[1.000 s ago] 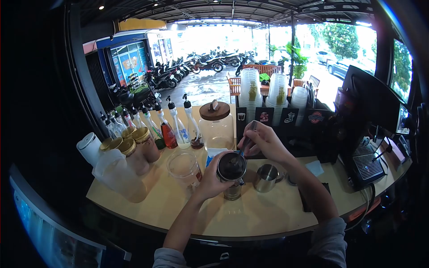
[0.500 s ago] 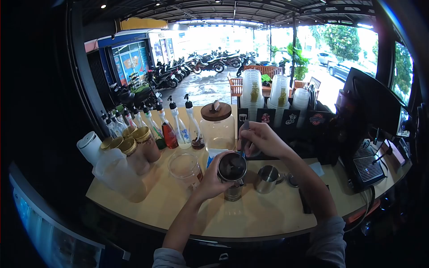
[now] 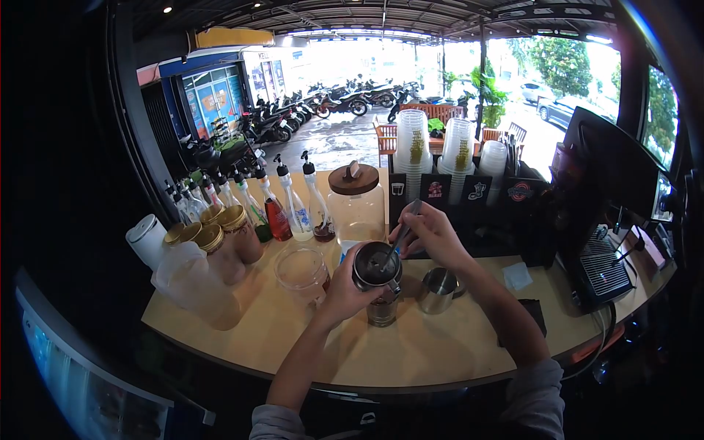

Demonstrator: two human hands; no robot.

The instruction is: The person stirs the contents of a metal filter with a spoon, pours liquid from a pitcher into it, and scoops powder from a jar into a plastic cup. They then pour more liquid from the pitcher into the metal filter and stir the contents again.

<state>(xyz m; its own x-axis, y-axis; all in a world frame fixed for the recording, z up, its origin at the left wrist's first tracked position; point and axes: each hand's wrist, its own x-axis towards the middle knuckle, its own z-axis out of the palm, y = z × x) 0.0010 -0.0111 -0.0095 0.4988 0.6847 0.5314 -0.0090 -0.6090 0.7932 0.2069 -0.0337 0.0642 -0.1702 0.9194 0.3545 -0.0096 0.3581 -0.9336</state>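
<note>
My left hand [image 3: 343, 295] is wrapped round a metal mug [image 3: 377, 277], tipped so its dark inside faces me. Between the fingers of my right hand [image 3: 434, 233] is a slim metal spoon [image 3: 403, 229], slanting down into the mug; its lower end is partly hidden there. Below the mug, a small vessel [image 3: 381, 315] stands on the counter, overlapped by the mug in this view. A steel milk pitcher [image 3: 438, 291] stands just right of it. Left of my left hand is a clear plastic tub [image 3: 301, 270].
A lidded glass jar [image 3: 357, 213] stands behind my hands. Pump bottles [image 3: 297, 213] and gold-lidded jars [image 3: 233, 220] line the left side of the counter [image 3: 279, 356]. Stacked plastic cups [image 3: 413, 147] are at the back, a black screen [image 3: 609, 158] at the right.
The mug has moved slightly left and up, its handle now showing at the lower right. My right hand has shifted slightly, and the spoon slants more into the mug.
</note>
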